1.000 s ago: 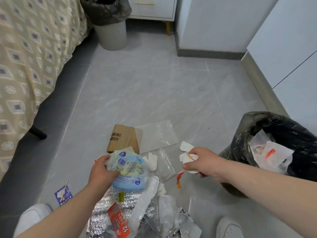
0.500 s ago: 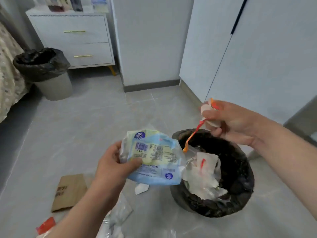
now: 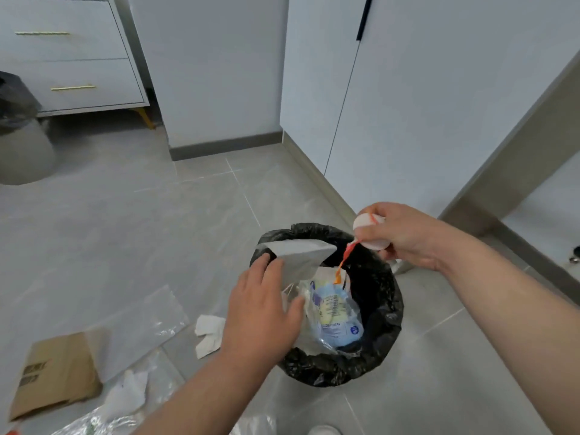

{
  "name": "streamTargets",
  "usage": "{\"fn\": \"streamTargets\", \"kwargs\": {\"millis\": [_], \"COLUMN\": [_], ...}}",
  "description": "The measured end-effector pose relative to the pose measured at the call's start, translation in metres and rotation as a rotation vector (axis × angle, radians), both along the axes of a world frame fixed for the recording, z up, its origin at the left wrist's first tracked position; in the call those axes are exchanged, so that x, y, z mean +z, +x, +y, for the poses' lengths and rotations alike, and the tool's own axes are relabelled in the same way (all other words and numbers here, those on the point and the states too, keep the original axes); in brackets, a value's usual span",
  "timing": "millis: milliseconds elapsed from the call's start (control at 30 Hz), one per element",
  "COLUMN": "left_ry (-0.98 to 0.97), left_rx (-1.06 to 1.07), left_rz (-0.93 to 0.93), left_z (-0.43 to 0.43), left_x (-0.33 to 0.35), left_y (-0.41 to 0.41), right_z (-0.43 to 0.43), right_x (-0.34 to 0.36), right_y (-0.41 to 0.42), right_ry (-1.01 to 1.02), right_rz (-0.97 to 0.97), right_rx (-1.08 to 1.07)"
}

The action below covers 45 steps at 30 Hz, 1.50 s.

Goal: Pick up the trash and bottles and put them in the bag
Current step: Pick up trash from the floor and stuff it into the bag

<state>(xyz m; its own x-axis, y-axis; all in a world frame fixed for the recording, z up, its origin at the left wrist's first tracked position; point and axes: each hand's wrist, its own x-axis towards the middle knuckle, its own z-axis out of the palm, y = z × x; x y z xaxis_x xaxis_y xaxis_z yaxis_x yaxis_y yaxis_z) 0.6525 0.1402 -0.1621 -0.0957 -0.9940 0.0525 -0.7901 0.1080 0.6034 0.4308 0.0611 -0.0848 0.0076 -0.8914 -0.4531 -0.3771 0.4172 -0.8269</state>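
The black bag [image 3: 387, 312] stands open on the grey floor [image 3: 157, 233], close to the white cabinet doors [image 3: 439, 120]. The left hand [image 3: 263, 309] hovers over the bag's near-left rim with its fingers straight and spread, gripping nothing. A pale flat sheet [image 3: 299, 255] sits just past its fingertips, above the rim; whether the fingers touch it I cannot tell. Inside the bag lies a blue packet [image 3: 337, 315] with a yellow panel and a barcode, resting on crumpled clear plastic.

The right hand [image 3: 408, 237] is above the far side of the opening, fingers curled round a white wad [image 3: 368, 233] of paper. An orange strip [image 3: 345, 259] dangles from the wad down towards the packet.

More trash lies on the floor to the left of the bag: white tissue scraps [image 3: 208, 335] just beside it, a clear plastic sheet [image 3: 141, 321], and a piece of brown cardboard [image 3: 53, 375] with dark print. Further back on the left stands a second bin [image 3: 22, 146] with a dark liner, next to a white drawer unit [image 3: 72, 58] with gold handles.
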Motion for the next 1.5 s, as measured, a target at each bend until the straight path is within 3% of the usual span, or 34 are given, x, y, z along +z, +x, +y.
{"fn": "streamTargets", "kwargs": {"millis": [167,400,500,633,800,1000,1067,1167,1333,1500], "left_ry": [0.173,0.251,0.252,0.257,0.219,0.260,0.272,0.253,0.505,0.732], "left_rx": [-0.174,-0.038,-0.052,-0.068,-0.080,-0.139,-0.050,0.148,0.453,0.490], "left_rz": [-0.085,0.297,0.326,0.329,0.306,0.215,0.210,0.208,0.171,0.146], "left_z": [0.014,0.013,0.012,0.012,0.011,0.034,0.049,0.077,0.120,0.145], "left_x": [-0.029,-0.048,-0.052,-0.053,-0.052,-0.018,-0.019,-0.041,-0.105,-0.149], "left_y": [0.024,0.028,0.030,0.033,0.036,0.081,0.113,0.166,0.246,0.264], "right_z": [0.004,0.019,0.026,0.031,0.021,-0.008,-0.007,0.011,0.035,0.041], "right_x": [-0.033,-0.070,-0.103,-0.132,-0.115,-0.022,-0.007,0.004,-0.040,-0.103], "right_y": [0.021,0.054,0.064,0.065,0.077,0.129,0.157,0.207,0.271,0.300], "right_ry": [-0.036,-0.208,-0.125,0.120,0.227,-0.022,-0.130,-0.279,-0.317,-0.160], "right_rz": [0.365,0.622,0.807,0.956,0.886,0.931,0.909,0.717,0.599,0.608], "right_rx": [0.196,0.583,0.818,0.907,0.884,0.811,0.785,0.756,0.934,1.023]}}
